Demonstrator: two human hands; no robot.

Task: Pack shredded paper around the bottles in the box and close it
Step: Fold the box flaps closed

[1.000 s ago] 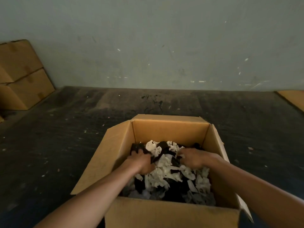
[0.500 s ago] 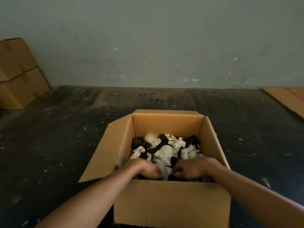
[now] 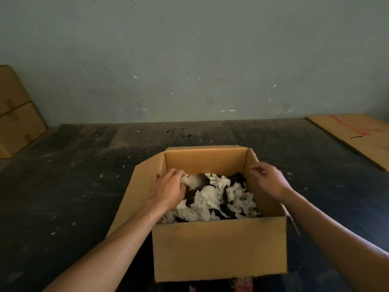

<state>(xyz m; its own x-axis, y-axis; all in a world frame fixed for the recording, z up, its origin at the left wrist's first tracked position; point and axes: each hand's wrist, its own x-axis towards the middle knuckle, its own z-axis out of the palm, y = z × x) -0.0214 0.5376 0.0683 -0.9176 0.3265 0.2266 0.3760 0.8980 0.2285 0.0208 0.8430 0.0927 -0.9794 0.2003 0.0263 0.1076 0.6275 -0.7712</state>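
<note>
- Since half a second ago both hands have gone from the near side of the box (image 3: 219,249) toward its far corners: the left hand (image 3: 167,189) now lies at the far left of the paper, and the right hand (image 3: 268,181) has lifted to the right wall.
- The left hand is loosely curled, with its fingertips (image 3: 179,175) in the shredded paper (image 3: 210,199); it seems to push or gather paper, but I cannot tell if it grips any.
- The right hand is half open above the right wall of the box, its fingers bent and, as far as I can see, holding nothing.
- The box stands on the dark worktop (image 3: 73,186) with its flaps open; the left flap (image 3: 139,197) leans outward. The paper, white mixed with dark pieces, fills the box to below the rim.
- The bottles are not clearly visible; the dark shapes among the paper could be them or only dark shreds.
- I judge that the packing is almost finished and that the closing comes next.
- To do this step well, press the paper down into the corners and along the walls, so nothing stands above the rim.
- Then fold one pair of opposite flaps first, keeping loose shreds out of the fold.
- Other cardboard boxes (image 3: 16,114) stand at the far left and a flat cardboard sheet (image 3: 357,135) lies at the far right, well apart from the work.
</note>
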